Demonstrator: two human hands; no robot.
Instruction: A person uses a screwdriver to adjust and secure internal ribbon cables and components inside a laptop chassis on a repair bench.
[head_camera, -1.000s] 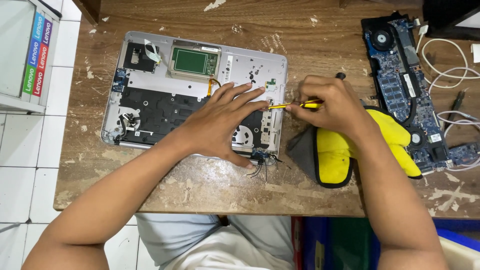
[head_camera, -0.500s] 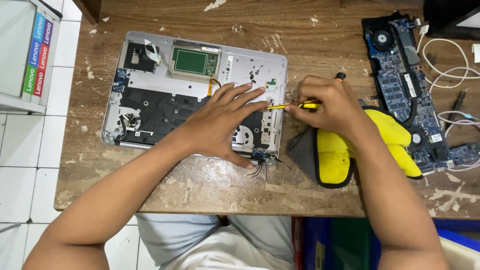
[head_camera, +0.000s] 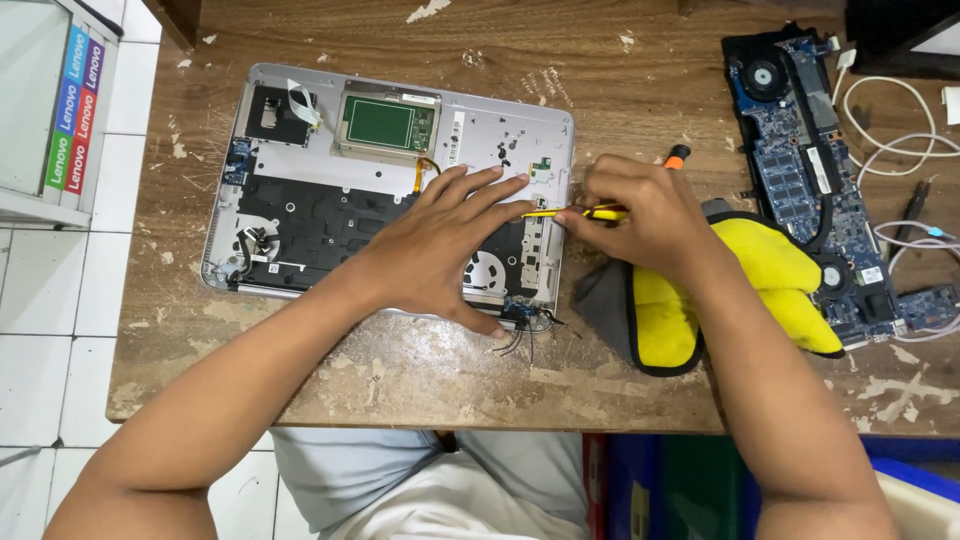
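Two hands at an opened laptop shell (head_camera: 300, 175): left hand (head_camera: 440, 250) flat, steadying; right hand (head_camera: 640, 215) gripping a yellow screwdriver (head_camera: 585, 212) at its right edge, apparently mid-unscrewing.

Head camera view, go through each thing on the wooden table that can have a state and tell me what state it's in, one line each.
Silver laptop base shell: opened, insides exposed, lying flat.
Blue motherboard with fan: removed, lying beside the shell.
Yellow-handled screwdriver: held, tip at the shell's right edge.
Yellow and grey cloth: crumpled under the right forearm.
White cable: loose, coiled.
Left hand: spread flat, pressing on the shell.
Right hand: closed around the screwdriver.
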